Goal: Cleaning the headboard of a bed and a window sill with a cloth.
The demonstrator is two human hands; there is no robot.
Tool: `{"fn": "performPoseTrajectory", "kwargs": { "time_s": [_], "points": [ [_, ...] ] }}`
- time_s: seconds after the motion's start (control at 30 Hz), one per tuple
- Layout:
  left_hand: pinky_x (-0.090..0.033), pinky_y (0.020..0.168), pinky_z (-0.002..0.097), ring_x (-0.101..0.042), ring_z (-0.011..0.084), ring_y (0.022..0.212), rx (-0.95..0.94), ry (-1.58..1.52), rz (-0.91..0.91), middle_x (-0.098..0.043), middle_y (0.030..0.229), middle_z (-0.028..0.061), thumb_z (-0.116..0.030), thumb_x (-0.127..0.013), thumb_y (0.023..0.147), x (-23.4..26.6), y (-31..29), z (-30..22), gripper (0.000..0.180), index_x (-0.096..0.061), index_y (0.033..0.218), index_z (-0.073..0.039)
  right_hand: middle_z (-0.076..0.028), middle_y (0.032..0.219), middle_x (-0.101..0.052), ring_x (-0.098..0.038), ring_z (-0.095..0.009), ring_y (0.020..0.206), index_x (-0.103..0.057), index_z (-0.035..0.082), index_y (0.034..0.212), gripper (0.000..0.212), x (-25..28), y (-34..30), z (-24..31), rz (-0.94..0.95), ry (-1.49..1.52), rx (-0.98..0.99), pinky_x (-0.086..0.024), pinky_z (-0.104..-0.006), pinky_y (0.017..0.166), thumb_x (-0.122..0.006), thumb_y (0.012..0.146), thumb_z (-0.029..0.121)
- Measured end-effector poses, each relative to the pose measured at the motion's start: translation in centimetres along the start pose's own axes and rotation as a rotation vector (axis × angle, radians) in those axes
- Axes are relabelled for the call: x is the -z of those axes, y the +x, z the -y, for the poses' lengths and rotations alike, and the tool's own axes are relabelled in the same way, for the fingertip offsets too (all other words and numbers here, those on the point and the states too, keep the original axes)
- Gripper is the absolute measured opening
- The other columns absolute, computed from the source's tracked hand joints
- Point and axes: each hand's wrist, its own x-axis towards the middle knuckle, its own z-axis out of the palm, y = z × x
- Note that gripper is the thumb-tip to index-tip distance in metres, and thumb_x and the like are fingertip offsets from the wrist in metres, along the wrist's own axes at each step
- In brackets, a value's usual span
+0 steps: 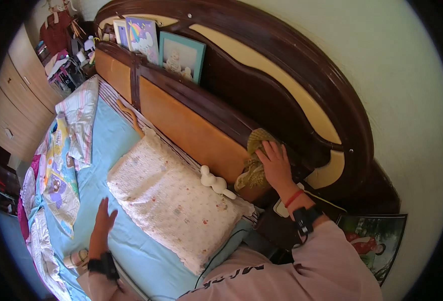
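My right hand (277,168) presses a crumpled yellow-green cloth (254,173) against the dark ledge of the wooden headboard (206,113). Its fingers lie extended over the cloth, part of which hangs down the orange front panel. Over the light blue bed sheet (131,241), my left hand (103,220) hovers with nothing in it, thumb apart from the fingers. Between the two hands lies a pale floral pillow (171,200). A small white knotted plush piece (215,183) rests at the pillow's headboard side.
Picture frames, including a teal one (181,57), lean on the ledge's far left part. A tan curved stick (130,116) lies beside the headboard. Bunched bedding (61,185) covers the bed's left side. A framed photo (377,243) stands at lower right, near a yellow cable (326,199).
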Motion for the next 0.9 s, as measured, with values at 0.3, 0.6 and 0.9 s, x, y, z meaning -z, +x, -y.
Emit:
{"fn": "performPoseTrajectory", "kwargs": {
  "time_s": [0.3,0.6,0.9],
  "points": [
    [-0.02,0.098,0.0571,-0.011,0.0301,0.131,0.059,0.283,0.263,-0.008,0.142,0.0128,-0.04,-0.06,0.074,-8.7,9.7,-9.3,0.079,-0.018,0.136,-0.015,-0.015,0.115,-0.049,-0.045,-0.033,0.106,-0.059,0.001,0.096,0.03,5.8,0.1,0.7,-0.166,0.452,-0.158,-0.036,-0.0394,0.091,-0.05,0.068,-0.004],
    [0.003,0.102,0.0532,-0.004,0.031,0.132,0.224,0.041,-0.01,-0.007,0.143,0.0139,-0.042,-0.047,0.08,-15.4,13.7,-4.0,0.072,-0.017,0.136,-0.009,-0.017,0.128,-0.038,-0.035,-0.028,0.119,-0.057,0.004,0.101,0.027,-10.6,28.3,11.1,-0.116,-0.075,0.39,-0.026,-0.0421,0.098,-0.05,0.075,0.006],
    [-0.001,0.103,0.0517,-0.012,0.0317,0.13,0.229,0.058,-0.309,-0.017,0.141,0.0147,-0.038,-0.048,0.077,-19.7,13.2,-1.6,0.067,-0.027,0.133,-0.007,-0.018,0.133,-0.031,-0.029,-0.028,0.123,-0.052,0.005,0.111,0.033,-23.1,43.5,18.7,-0.193,-0.246,0.499,-0.016,-0.0422,0.103,-0.04,0.083,0.017]
  ]
}}
